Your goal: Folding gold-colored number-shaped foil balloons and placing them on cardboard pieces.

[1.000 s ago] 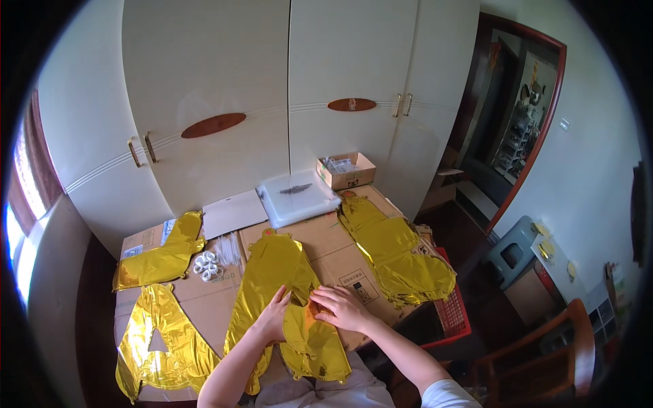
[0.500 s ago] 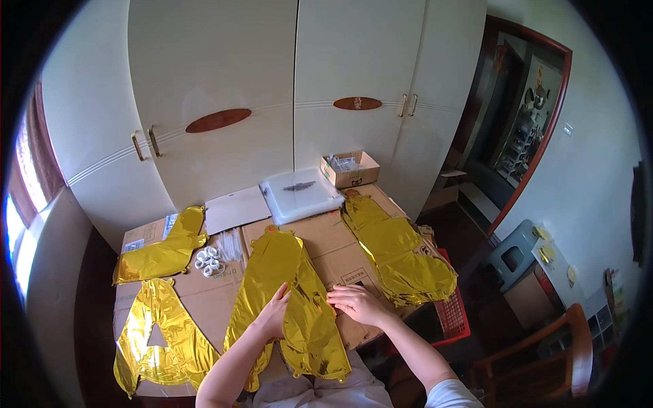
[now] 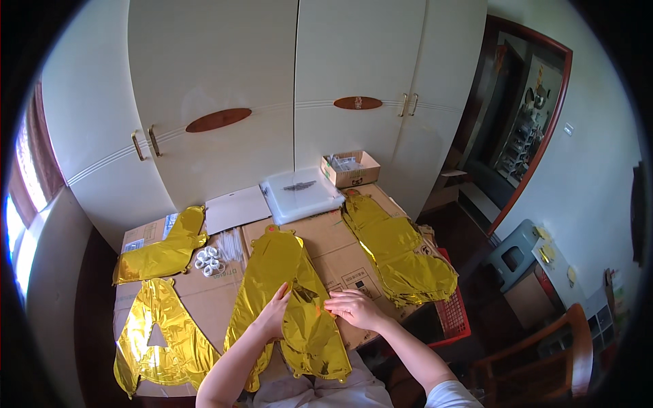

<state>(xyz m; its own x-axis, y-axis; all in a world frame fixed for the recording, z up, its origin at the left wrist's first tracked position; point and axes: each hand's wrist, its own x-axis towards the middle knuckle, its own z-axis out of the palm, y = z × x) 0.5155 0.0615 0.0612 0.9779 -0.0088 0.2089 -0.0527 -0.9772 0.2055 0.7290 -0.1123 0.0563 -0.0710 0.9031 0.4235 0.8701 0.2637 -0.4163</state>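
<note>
On the far left I see a gold foil balloon shaped like a letter with a triangular hole [image 3: 158, 338] lying flat on the cardboard-covered table [image 3: 204, 292], and above it another crumpled gold foil piece [image 3: 163, 248]. Just right of that sits a cluster of small white ribbon rolls [image 3: 208, 261] beside a bundle of clear straws [image 3: 232, 245]. In the middle lies the long gold foil balloon [image 3: 289, 299], running from the table's centre down over its near edge. My left hand [image 3: 273, 314] rests flat on it, fingers open and pressed against the foil. My right hand [image 3: 354, 307] sits just to the right, fingers loosely curled with the tips touching the balloon's edge; I can't tell whether they pinch anything. Further right another gold foil balloon [image 3: 398, 255] lies on the cardboard, well apart from my hands. Behind, against the white wardrobe [image 3: 272, 81], are a flat white box [image 3: 303, 194] and a small cardboard box [image 3: 350, 168].
</note>
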